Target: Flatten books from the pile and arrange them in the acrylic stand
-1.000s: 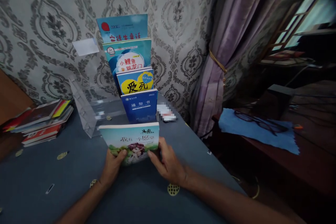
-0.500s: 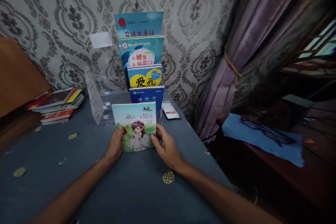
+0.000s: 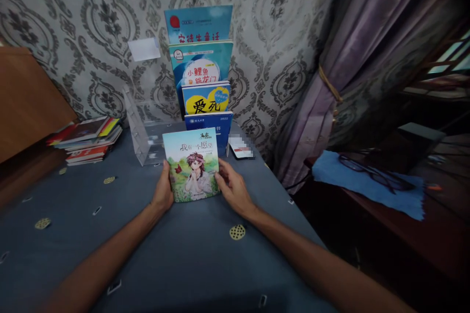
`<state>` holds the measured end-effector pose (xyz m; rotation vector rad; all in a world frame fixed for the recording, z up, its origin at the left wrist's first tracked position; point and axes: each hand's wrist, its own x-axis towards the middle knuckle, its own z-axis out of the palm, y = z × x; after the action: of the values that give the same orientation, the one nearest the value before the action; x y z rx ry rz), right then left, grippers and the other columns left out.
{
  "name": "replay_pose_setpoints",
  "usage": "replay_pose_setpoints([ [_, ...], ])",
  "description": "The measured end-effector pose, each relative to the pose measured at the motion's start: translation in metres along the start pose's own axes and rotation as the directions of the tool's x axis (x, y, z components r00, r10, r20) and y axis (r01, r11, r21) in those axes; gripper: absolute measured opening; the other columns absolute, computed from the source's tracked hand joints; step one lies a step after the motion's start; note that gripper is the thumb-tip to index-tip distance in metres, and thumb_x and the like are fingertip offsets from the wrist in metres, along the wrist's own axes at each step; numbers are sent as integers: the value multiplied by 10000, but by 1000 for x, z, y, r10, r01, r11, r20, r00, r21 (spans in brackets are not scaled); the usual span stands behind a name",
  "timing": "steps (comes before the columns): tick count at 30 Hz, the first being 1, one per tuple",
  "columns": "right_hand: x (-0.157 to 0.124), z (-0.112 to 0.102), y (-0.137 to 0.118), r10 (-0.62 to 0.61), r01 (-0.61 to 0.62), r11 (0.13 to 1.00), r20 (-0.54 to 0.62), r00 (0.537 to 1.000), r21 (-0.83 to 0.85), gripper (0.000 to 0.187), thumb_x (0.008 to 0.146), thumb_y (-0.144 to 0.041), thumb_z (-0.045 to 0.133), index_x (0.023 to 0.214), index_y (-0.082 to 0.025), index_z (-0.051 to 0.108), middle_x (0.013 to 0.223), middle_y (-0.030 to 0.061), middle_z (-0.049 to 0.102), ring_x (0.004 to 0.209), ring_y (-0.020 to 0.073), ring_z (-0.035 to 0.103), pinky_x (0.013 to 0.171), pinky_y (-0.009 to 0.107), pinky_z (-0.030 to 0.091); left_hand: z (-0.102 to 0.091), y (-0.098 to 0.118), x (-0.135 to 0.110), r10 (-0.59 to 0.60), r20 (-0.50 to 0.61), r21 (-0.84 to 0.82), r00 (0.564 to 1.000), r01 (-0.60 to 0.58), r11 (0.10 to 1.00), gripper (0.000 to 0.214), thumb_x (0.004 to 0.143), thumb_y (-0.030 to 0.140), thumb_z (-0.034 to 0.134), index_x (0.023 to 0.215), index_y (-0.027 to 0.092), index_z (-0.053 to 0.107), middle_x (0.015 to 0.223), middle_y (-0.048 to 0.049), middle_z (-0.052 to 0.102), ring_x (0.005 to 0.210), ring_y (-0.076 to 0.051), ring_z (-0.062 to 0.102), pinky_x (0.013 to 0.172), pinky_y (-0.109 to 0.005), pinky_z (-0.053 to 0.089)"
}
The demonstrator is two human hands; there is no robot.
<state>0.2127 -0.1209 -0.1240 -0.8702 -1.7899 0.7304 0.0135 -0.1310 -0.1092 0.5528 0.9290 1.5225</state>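
Both my hands hold a thin children's book (image 3: pixel 191 164) with a girl on a green cover, upright at the front of a clear tiered rack (image 3: pixel 141 132). My left hand (image 3: pixel 163 191) grips its left edge and my right hand (image 3: pixel 230 187) grips its right edge. Behind it in the rack stand a dark blue booklet (image 3: pixel 216 126), a yellow and blue book (image 3: pixel 206 99), a light blue book with a white circle (image 3: pixel 200 66) and a blue book at the top (image 3: pixel 198 24).
A stack of books (image 3: pixel 86 139) lies at the left on the blue patterned tablecloth (image 3: pixel 176 254). A small card or phone (image 3: pixel 240 149) lies right of the rack. A purple curtain (image 3: pixel 323 73) hangs at the right, above a blue cloth with glasses (image 3: pixel 367 176).
The green book has been tilted up from nearly flat and moved away from me toward the rack's front, now covering most of the dark blue booklet. Both hands went with it.
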Motion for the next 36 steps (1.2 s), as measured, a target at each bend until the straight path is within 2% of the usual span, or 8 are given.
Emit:
replay_pose_setpoints([
  [5, 3, 6, 7, -49, 51, 997, -33, 998, 53, 463, 976, -322, 461, 1414, -171, 474, 1141, 124, 706, 991, 241, 677, 880, 405, 546, -4, -2, 4, -17, 106, -94, 994, 27, 995, 575, 976, 613, 423, 1295, 184, 632, 1246, -112, 712, 1242, -278, 624, 1110, -444, 463],
  [10, 3, 10, 10, -53, 55, 998, -55, 997, 27, 468, 974, -329, 460, 1410, -162, 480, 1158, 146, 707, 975, 261, 680, 886, 460, 553, -6, -1, 7, -14, 75, -104, 997, 21, 994, 528, 995, 567, 426, 1326, 202, 614, 1243, -97, 717, 1227, -260, 637, 1112, -434, 463],
  [17, 3, 15, 14, -53, 56, 997, -72, 996, 46, 459, 973, -342, 469, 1404, -186, 489, 1173, 126, 697, 1000, 246, 676, 927, 449, 548, -8, -1, 8, -17, 95, -100, 995, 26, 995, 588, 967, 606, 460, 1395, 217, 560, 1268, -105, 704, 1207, -276, 650, 1088, -457, 485],
  [24, 2, 16, 15, -33, 37, 998, -71, 997, 58, 460, 977, -363, 470, 1403, -191, 491, 1180, 126, 701, 997, 246, 683, 935, 452, 546, -7, 1, 7, -31, 61, -82, 998, 36, 996, 573, 977, 600, 439, 1376, 214, 579, 1260, -104, 708, 1203, -276, 653, 1082, -460, 489],
  [30, 3, 17, 16, -26, 33, 995, -76, 997, 94, 455, 970, -364, 477, 1388, -186, 498, 1203, 133, 692, 1041, 253, 676, 952, 463, 540, -8, 0, 8, -29, 76, -80, 997, 35, 996, 570, 980, 597, 433, 1366, 208, 590, 1272, -112, 701, 1197, -269, 657, 1079, -459, 491],
  [36, 3, 15, 14, -10, 17, 993, -64, 998, 118, 446, 974, -382, 479, 1380, -199, 510, 1187, 121, 698, 999, 247, 682, 935, 449, 548, -5, 2, 6, -59, 16, -72, 998, 60, 996, 545, 1000, 559, 418, 1387, 207, 573, 1260, -103, 709, 1189, -261, 663, 1076, -446, 497],
])
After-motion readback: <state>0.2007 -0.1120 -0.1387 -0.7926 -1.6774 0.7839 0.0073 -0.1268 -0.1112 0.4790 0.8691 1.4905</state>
